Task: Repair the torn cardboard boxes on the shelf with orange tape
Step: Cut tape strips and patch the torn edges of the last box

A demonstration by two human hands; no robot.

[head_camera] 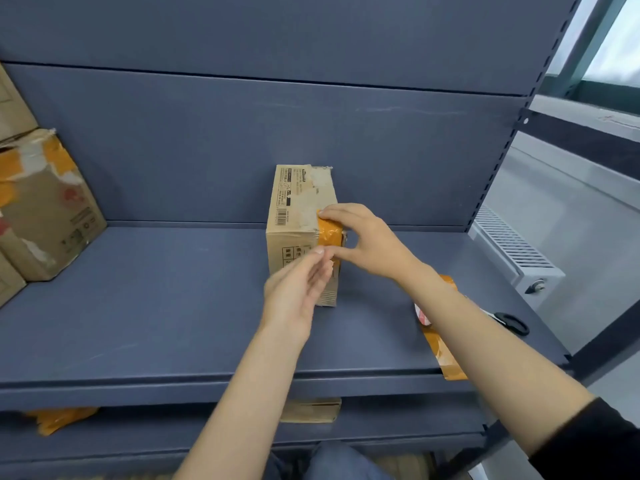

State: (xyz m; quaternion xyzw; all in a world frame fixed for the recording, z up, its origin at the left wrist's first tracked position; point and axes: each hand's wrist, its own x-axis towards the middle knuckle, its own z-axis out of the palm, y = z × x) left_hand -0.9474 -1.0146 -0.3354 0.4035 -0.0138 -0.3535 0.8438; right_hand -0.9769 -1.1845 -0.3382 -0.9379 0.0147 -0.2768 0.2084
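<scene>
A: Blue-grey metal shelf (173,306); the small upright brown cardboard box (298,216) stands mid-shelf, long axis vertical, barcoded face toward the left.

B: Right hand (367,240) presses the orange tape strip (329,232) over the box's upper right corner with extended fingers; left hand (298,289) flat against its front, gripping nothing.

A: Risk: I judge uneven pressing could wrinkle the tape; pushing could topple the box.
</scene>
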